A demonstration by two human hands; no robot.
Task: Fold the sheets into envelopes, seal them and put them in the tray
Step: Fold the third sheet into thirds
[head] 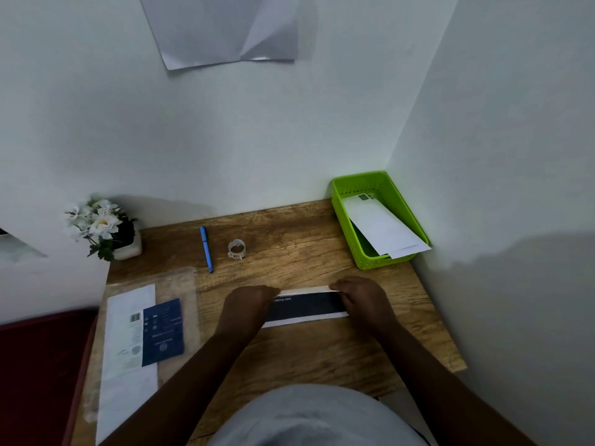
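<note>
White envelopes (383, 228) already lie in the green tray (346, 217) at the table's far right corner, while the left hand (248, 304) and right hand (362, 296) pinch a half-folded sheet (306, 305) mid-table, sealing still ahead

Bare worktop (289, 246) runs open from centre to the tray (346, 214) in the far right corner; pen (206, 249) and tape roll (236, 249) obstruct the far centre-left.

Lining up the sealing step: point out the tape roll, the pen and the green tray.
tape roll (236, 249), head view, on its ring.
pen (206, 249), head view, mid-barrel.
green tray (349, 217), head view, left wall.
</note>
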